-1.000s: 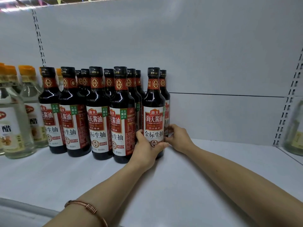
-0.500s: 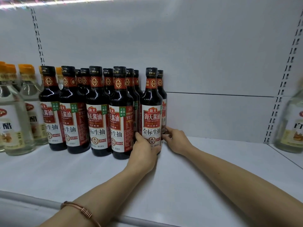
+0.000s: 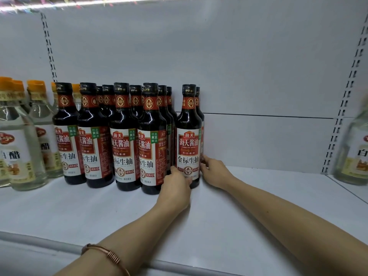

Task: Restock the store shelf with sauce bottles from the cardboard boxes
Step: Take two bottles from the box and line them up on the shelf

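Dark glass soy sauce bottle (image 3: pixel 188 136), frame centre, held low by left hand (image 3: pixel 175 188) and right hand (image 3: pixel 214 172); judged heavy, slick, breakable, so the grip is best kept on the labelled body.

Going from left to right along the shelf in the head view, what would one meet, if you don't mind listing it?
Clear vinegar bottles → dark soy sauce bottles → left hand → soy sauce bottle being held → right hand → bare shelf → another clear bottle.

White back panel (image 3: pixel 239 56), slotted upright rails (image 3: pixel 346 108), bright light strip (image 3: pixel 139 1) along the top
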### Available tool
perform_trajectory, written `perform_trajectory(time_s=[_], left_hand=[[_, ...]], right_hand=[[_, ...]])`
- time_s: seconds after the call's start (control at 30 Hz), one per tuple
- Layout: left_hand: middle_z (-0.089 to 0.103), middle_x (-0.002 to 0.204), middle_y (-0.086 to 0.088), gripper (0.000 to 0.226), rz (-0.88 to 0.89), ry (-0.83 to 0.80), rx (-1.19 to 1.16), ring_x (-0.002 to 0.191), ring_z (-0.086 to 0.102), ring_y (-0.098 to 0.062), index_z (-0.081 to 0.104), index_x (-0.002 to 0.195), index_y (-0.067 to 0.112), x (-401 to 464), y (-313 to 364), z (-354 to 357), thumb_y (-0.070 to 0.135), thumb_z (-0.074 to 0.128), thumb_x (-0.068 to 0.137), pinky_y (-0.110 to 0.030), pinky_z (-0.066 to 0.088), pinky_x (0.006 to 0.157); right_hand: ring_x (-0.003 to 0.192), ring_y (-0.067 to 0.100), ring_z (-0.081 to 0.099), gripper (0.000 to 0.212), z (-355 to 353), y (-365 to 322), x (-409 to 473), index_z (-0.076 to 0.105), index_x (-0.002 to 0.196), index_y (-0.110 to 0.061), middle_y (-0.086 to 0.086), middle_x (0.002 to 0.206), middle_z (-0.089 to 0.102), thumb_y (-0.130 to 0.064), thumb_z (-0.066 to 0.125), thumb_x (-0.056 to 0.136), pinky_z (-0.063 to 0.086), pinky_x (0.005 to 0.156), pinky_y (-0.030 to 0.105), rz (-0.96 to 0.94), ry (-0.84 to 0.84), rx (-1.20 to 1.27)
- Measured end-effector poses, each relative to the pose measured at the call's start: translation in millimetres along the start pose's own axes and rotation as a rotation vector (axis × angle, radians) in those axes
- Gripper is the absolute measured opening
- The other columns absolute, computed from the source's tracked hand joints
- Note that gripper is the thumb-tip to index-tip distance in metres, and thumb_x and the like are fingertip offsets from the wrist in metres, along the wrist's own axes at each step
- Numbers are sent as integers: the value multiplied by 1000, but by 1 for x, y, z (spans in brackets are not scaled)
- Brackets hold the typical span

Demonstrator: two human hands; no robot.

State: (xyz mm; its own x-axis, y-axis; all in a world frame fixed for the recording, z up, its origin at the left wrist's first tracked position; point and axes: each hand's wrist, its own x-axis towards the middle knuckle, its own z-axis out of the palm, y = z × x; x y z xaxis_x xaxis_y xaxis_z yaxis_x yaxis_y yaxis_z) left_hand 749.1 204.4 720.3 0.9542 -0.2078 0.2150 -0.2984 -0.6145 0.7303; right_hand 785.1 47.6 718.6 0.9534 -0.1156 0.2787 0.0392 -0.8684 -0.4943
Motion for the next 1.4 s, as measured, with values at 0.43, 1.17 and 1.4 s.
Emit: perform_trajectory(time_s=[0.43,1.17,1.4], left_hand=[[53,136,0,43,211,-100,-103,117,50,-11,42,137,14,-41,11,-32,16,54,95,-16,33,88],[72,97,14,10,-92,175,-119,95,64,3,70,95,31,-284,-99,-167,35,62,91,-26,49,89],[69,95,17,20,-308,284,-16,85,64,3,66,103,37,-356,-189,-257,45,54,88,-24,54,73]], right_hand=[[131,23,47,40,-53,-55,-84,45,140,-5,9,144,50,-22,35,105,34,98,23,31,42,118],[86,-2,63,18,18,-191,-244,68,97,-26,-14,92,69,-39,56,94,51,78,19,-440,-398,563],[91,-3,61,26,115,-313,-250,66,106,-22,-12,100,67,-40,50,97,48,81,15,-653,-630,507]])
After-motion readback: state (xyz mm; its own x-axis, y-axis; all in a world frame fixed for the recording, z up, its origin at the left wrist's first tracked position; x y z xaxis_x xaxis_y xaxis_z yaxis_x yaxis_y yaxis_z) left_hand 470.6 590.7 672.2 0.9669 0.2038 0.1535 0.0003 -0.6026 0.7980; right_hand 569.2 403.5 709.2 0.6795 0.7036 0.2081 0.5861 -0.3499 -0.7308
